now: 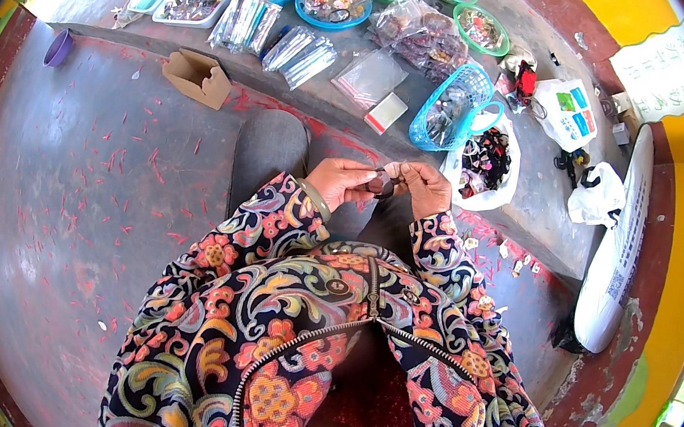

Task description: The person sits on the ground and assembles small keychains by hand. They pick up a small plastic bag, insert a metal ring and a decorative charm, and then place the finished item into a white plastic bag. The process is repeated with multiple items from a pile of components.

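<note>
My left hand (344, 182) and my right hand (422, 186) meet in front of my chest, over my lap. Together they pinch a small dark brown piece (382, 184) between the fingertips; its exact kind is too small to tell. A green bangle (314, 199) sits on my left wrist. Both sleeves are of a colourful patterned jacket.
A white bag (486, 165) of small dark pieces lies just beyond my hands, next to a blue plastic basket (451, 107). Several round and oblong trays (333, 2) of small items, clear packets (297, 52) and a cardboard box (197, 77) lie on the raised concrete step. A purple bowl (58, 48) stands at far left.
</note>
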`<state>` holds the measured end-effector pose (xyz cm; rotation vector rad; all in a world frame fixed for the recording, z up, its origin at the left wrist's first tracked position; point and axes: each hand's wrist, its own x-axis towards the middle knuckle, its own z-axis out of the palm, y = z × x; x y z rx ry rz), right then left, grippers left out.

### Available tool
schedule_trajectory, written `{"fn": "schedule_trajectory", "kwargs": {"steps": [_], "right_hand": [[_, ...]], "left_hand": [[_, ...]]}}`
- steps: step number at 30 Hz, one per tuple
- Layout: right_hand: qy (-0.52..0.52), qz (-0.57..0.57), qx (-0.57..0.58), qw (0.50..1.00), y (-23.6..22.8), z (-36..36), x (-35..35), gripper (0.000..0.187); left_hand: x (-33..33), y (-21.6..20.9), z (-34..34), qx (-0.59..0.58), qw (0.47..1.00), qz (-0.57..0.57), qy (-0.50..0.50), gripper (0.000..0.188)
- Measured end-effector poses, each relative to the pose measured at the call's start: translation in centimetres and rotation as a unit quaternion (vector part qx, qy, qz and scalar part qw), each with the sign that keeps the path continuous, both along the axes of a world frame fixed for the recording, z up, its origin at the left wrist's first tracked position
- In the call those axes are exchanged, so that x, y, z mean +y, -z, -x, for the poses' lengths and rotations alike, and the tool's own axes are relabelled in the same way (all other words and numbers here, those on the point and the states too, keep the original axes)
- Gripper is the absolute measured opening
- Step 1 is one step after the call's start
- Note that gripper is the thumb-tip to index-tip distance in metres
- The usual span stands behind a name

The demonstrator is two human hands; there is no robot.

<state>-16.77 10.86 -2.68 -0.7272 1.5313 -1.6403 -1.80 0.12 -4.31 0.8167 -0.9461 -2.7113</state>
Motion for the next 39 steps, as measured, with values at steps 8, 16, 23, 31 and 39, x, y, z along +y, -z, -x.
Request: {"fn": "schedule_trajectory", "kwargs": {"steps": [8, 16, 23, 31, 39], "right_hand": [[0.037, -0.010, -0.042, 0.998, -0.8, -0.7, -0.2, 0.013], [0.073, -0.022, -0.006, 0.997, -1.2, -1.1, -0.4, 0.014], [-0.086, -0.078, 0.002, 0.993, -0.3, 0.5, -0.5, 0.015], [-0.029, -0.132, -0.047, 0.990, -0.7, 0.8, -0.1, 0.024], [0.004, -0.103, -0.087, 0.991, 0.0, 0.0, -0.3, 0.014]], "left_hand": [[0.0, 0.2, 0.1, 0.016, 1.000, -0.019, 0.006, 0.021], [0.1, -0.3, 0.1, 0.009, 1.000, -0.023, 0.005, 0.021], [0.3, -2.2, -0.3, -0.067, 0.991, 0.103, 0.060, 0.024], [0.1, -1.1, -0.1, -0.071, 0.992, 0.101, -0.032, 0.026], [0.0, -1.6, -0.1, -0.106, 0.983, 0.147, 0.005, 0.029]]}}
